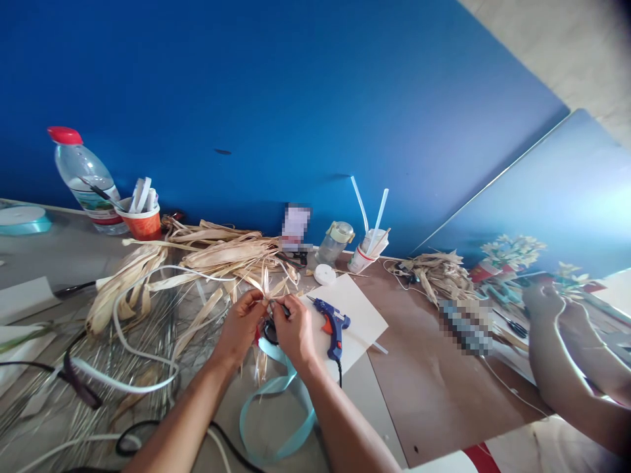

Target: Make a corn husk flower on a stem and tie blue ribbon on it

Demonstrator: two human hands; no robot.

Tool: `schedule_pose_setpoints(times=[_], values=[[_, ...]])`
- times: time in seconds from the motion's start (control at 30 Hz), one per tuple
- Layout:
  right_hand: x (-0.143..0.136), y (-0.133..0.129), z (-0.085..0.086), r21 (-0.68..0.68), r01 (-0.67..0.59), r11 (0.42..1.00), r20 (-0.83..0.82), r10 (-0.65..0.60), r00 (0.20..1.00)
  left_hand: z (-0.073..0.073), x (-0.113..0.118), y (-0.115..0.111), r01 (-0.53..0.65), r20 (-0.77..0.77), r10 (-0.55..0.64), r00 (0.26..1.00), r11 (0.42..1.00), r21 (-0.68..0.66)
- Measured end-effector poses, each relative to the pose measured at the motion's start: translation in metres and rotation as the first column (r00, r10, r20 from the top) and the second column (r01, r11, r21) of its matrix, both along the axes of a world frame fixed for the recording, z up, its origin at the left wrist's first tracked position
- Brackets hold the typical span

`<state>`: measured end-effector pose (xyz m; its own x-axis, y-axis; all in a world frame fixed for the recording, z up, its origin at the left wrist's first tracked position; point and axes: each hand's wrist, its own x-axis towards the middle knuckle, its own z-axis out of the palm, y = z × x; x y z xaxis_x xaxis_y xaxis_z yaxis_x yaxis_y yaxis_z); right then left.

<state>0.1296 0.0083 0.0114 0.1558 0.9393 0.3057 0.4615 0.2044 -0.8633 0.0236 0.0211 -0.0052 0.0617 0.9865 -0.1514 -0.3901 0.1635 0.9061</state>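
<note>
Over the middle of the table both hands meet at a small piece of pale corn husk [266, 284] with pointed strips fanning upward. My left hand [242, 323] pinches its base between thumb and fingers. Closed right beside it, my right hand [294, 325] has something dark at its fingertips, too small to make out. A black rounded object [269, 331] shows between the hands, partly hidden. Light blue ribbon [276, 387] curls below them on the table. Just right of my right hand, a blue glue gun [335, 325] lies on a white sheet [362, 322].
Dried corn husks [221, 256] and thin wires [148, 355] spread across the left, crossed by a white cable [118, 322]. Along the blue partition stand a bottle [89, 177], an orange cup [144, 225], a jar [335, 243] and a cup of glue sticks [362, 259]. Another person's arms [557, 355] reach in at right.
</note>
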Motion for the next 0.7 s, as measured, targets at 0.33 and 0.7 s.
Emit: schedule_pose_setpoints(times=[0.33,0.7], values=[[0.001,-0.002,-0.004,0.036,-0.048,0.998,-0.001,0.048,0.999,-0.011,-0.004,0.007,0.096,0.162,-0.089,0.983,0.995,-0.034],[0.003,-0.005,-0.003,0.057,-0.087,0.995,0.131,0.079,0.988,0.007,-0.009,0.002,0.207,0.258,-0.192,0.947,0.978,-0.030]])
